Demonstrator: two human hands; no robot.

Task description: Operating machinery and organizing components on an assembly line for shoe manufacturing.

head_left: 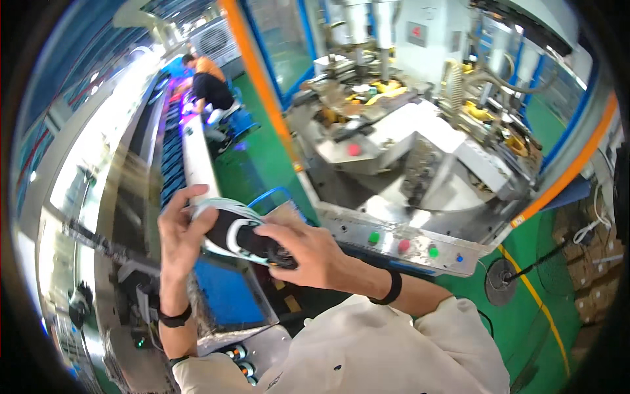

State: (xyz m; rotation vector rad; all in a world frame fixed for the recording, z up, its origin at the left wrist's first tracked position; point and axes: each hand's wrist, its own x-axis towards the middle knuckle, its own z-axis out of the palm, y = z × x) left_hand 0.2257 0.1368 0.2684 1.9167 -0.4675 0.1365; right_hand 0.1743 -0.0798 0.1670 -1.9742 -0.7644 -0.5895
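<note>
A black shoe with white trim and a pale mint-green sole edge is held up in front of me between both hands. One end of it is gripped by my left hand, with the fingers and thumb curled round it. My right hand is closed round the other end, its thumb lying on the dark upper near the opening. The palm-side fingers of the right hand are hidden behind the shoe. Below the shoe lies a blue panel with a metal rim.
A long conveyor runs away at the left, with people seated beside it. At the right stands a large machine with coloured push buttons on its front ledge. A round fan base stands on the green floor. Several small bottle-like items sit near my left elbow.
</note>
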